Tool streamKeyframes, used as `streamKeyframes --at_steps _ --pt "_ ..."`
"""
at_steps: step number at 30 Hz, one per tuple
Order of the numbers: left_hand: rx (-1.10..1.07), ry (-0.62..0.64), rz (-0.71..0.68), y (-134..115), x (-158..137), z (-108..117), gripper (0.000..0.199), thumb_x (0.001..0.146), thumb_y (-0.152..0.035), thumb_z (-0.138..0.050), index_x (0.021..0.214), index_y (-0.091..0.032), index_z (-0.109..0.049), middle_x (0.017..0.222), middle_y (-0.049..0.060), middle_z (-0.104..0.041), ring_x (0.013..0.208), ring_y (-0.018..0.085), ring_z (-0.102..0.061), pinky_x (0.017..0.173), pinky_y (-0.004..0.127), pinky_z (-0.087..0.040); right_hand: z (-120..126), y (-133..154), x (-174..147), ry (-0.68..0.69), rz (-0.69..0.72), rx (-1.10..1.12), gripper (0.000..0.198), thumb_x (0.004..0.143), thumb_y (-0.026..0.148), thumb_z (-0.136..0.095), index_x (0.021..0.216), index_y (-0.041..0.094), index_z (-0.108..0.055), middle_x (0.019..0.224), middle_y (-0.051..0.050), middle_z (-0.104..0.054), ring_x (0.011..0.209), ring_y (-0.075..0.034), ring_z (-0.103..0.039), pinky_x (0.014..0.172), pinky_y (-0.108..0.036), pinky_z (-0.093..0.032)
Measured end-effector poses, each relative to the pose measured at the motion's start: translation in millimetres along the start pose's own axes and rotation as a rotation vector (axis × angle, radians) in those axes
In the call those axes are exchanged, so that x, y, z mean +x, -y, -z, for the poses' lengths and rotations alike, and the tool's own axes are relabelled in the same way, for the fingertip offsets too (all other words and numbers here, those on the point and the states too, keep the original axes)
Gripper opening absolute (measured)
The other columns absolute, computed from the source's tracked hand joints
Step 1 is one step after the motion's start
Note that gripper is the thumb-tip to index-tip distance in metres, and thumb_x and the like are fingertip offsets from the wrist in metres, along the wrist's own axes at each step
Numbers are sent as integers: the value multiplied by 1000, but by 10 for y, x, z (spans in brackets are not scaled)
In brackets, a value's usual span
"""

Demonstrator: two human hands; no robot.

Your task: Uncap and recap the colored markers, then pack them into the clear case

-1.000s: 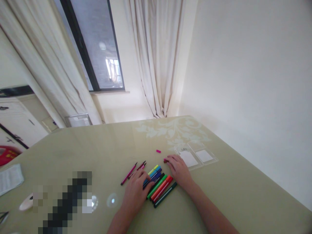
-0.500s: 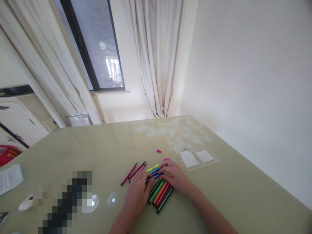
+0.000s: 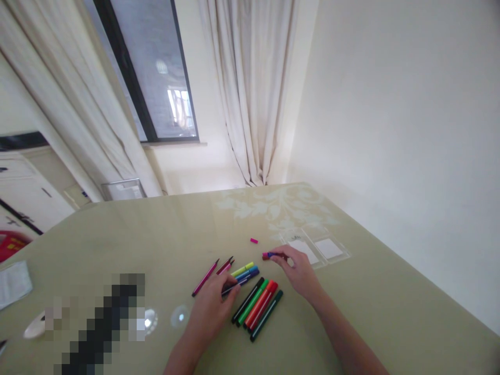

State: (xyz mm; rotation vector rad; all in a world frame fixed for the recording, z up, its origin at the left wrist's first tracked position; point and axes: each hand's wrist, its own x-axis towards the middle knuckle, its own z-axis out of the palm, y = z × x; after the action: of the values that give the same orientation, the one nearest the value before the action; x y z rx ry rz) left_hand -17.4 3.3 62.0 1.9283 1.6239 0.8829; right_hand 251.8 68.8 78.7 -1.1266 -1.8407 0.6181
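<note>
My left hand (image 3: 216, 294) is closed around a dark blue marker (image 3: 230, 287), whose front end points up and to the right. Between the thumb and fingers of my right hand (image 3: 295, 265) is a small blue-purple marker cap (image 3: 272, 254). Right beside that cap lies a pink cap (image 3: 265, 255) on the table. Yellow-green (image 3: 242, 270) and blue markers (image 3: 252, 273) lie just beyond the left fingers. Left of them are uncapped pink (image 3: 205, 278) and dark red markers, partly hidden by the hand. Black, green (image 3: 253, 303), red (image 3: 261, 304) and dark green markers (image 3: 266, 316) form a row between my forearms.
Another pink cap (image 3: 253, 240) lies farther back. An open clear plastic case (image 3: 321, 255) with white inserts is at the right, partly behind my right hand. A pixelated dark object (image 3: 99, 325) and a pale cloth-like item (image 3: 14, 284) are at the left.
My right hand has moved away from the left one, up and right to the loose caps, carrying the blue-purple cap. The left hand keeps the marker, and the row of markers is now uncovered.
</note>
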Motion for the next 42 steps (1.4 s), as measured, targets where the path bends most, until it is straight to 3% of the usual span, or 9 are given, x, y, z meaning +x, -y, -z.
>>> streamKeyframes --at_steps 6,11,16,23,31,37,42 --pt "143 22 -89 -41 -29 -92 11 92 -35 -64 89 -26 -68 101 5 -73 106 28 -66 97 45 -51 -208 14 -55 112 1 -49 18 99 29 -60 108 23 -74 104 -6 -75 95 -22 -70 86 -33 -54" --pt "249 -25 -67 44 6 -99 20 99 -29 -52 94 -25 -70 107 5 -72 107 26 -65 96 41 -51 -320 -23 -113 239 -12 -127 18 102 20 -50 110 21 -66 112 -8 -70 106 -22 -65 95 -34 -50" --pt "380 30 -52 72 13 -119 16 97 -27 -57 94 -25 -72 104 5 -72 105 28 -65 95 43 -51 -384 20 -142 269 0 -166 18 105 22 -44 110 23 -61 111 -7 -66 107 -21 -62 97 -35 -48" --pt "149 -84 -98 30 -5 -112 23 102 -33 -46 100 -24 -67 110 7 -71 108 27 -64 99 43 -49 -323 58 -93 220 5 69 15 98 26 -58 109 24 -68 106 -5 -70 98 -21 -66 92 -33 -51" --pt "-106 5 -11 -109 46 -30 28 99 -42 -49 96 -24 -69 90 4 -74 83 23 -68 76 33 -52 -390 -26 -47 126 -130 327 18 93 31 -63 103 22 -74 87 -3 -76 78 -19 -73 75 -31 -57" --pt "-129 -84 46 59 71 200 31 97 -47 -51 95 -24 -72 93 4 -77 86 24 -70 79 33 -52 -206 -191 29 -73 -192 243 24 92 37 -62 105 21 -74 91 -6 -79 80 -22 -74 79 -35 -59" --pt "-161 -123 36 86 85 172 31 95 -49 -55 98 -25 -73 100 5 -78 91 25 -71 79 33 -54 -236 -233 -2 99 -96 8 21 95 31 -60 103 24 -78 98 -7 -79 86 -23 -73 84 -37 -58"
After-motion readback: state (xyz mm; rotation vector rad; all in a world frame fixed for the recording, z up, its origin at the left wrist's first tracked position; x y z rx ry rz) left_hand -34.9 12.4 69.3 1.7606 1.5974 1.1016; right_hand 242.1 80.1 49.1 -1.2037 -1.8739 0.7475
